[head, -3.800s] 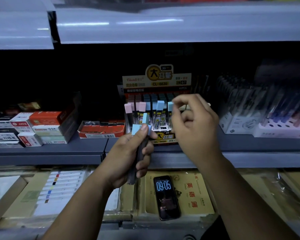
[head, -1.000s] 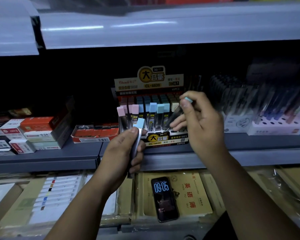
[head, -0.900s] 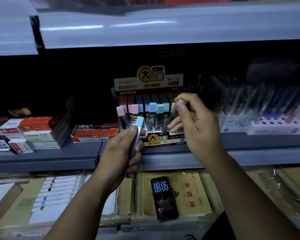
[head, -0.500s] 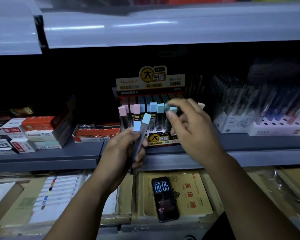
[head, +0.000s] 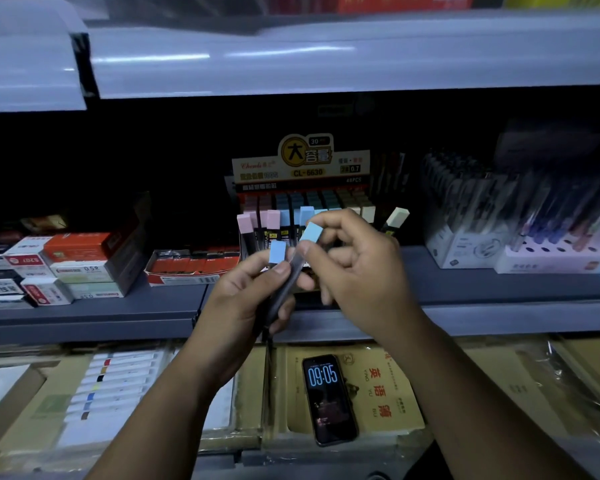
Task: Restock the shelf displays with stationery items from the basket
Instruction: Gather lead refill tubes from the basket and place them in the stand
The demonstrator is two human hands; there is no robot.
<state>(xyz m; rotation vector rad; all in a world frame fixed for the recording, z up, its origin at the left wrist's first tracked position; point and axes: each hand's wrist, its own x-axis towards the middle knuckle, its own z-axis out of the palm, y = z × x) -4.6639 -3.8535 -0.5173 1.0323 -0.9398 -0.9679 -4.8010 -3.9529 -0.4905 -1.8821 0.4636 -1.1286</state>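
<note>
The blue-capped lead tube (head: 310, 233) is pinched by the right hand (head: 357, 271), which is brought back from the display box (head: 302, 171) to the left hand (head: 243, 306). A second tube (head: 278, 252) is gripped there. Another insertion is judged imminent.

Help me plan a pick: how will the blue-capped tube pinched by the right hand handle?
The blue-capped tube looks stiff: it runs straight between right hand and left hand. Probably light, since fingertips alone hold it. Its slim body might tip if stood alone.
</note>
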